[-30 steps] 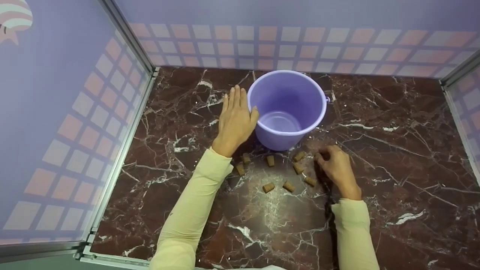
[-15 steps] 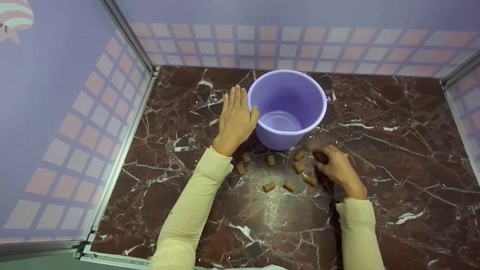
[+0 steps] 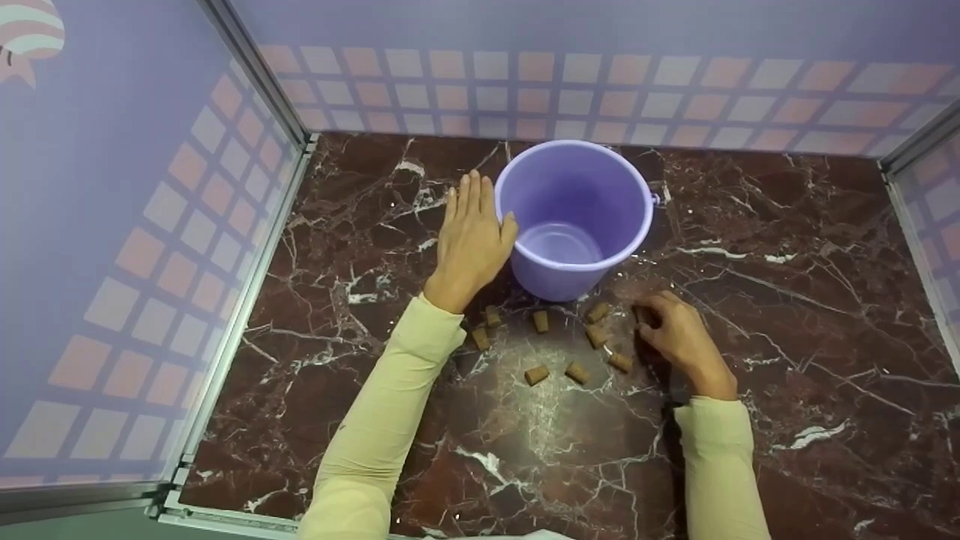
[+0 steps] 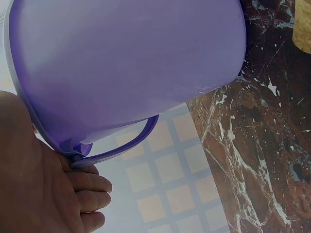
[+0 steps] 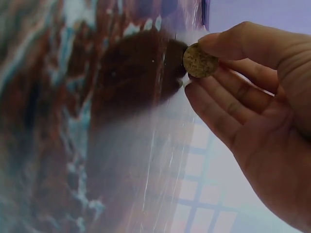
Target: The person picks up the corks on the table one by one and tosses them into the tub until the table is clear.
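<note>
A purple bucket (image 3: 562,281) stands upright at the back centre. My left hand (image 3: 472,244) lies flat against its left side, fingers straight and thumb at the rim; the left wrist view shows this hand (image 4: 53,189) beside the rim and handle (image 4: 124,148) of the bucket (image 4: 136,58). To the right of the loose corks, my right hand (image 3: 679,337) is low at the table. In the right wrist view the thumb and fingers of this hand (image 5: 257,102) pinch a round-ended cork (image 5: 200,60) at the table surface.
Several corks lie in front of the bucket, among them one cork (image 3: 541,322) near its base and another cork (image 3: 536,375) nearer the front. Patterned panels with metal edges (image 3: 251,270) bound the marble table (image 3: 810,315) at the left, back and right.
My right hand has shifted slightly right since a second ago, and its fingers have narrowed again after spreading around the cork. The left hand and the bucket stay in place.
</note>
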The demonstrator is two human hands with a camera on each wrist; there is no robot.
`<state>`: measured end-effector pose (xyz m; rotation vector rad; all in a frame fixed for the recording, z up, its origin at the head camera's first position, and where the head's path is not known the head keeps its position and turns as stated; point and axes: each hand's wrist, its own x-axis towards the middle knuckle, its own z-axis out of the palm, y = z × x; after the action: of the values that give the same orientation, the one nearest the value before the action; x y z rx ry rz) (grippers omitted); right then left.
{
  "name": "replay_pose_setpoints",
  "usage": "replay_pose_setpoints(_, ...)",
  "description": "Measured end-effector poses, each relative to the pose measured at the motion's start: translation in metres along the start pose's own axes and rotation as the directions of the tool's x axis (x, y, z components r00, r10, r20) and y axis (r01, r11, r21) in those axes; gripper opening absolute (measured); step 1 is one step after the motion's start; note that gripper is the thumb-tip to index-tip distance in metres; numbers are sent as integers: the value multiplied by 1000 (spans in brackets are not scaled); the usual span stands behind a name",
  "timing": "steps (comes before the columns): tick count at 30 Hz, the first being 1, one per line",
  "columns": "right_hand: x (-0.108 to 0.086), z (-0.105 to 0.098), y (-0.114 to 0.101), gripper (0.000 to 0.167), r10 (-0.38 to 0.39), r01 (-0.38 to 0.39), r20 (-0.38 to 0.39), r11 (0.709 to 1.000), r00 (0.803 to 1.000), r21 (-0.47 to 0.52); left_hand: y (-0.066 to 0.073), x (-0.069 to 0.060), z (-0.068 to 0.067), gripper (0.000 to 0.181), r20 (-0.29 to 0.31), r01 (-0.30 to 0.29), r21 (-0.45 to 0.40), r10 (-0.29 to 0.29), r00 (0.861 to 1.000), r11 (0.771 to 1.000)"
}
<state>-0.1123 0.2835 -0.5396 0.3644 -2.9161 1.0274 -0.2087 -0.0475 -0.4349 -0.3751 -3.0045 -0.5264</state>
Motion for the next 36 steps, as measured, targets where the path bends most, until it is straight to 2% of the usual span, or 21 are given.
replay_pose_setpoints(8, 0, 4, 2, 31, -18, 16, -75, 999, 997, -33, 0, 0, -1, 72, 9, 3, 0, -3, 1000, 1000)
replay_pose_setpoints(26, -1, 5, 1, 23, 25, -26, -97, 1000, 995, -13, 0, 0, 0, 72, -8, -8, 11, 8, 1000, 1000)
replay_pose_setpoints(36, 3, 1, -5, 26, 16, -17, -161, 1000, 987, -2, 0, 0, 0, 71, 0, -6, 13, 6, 1000, 1000)
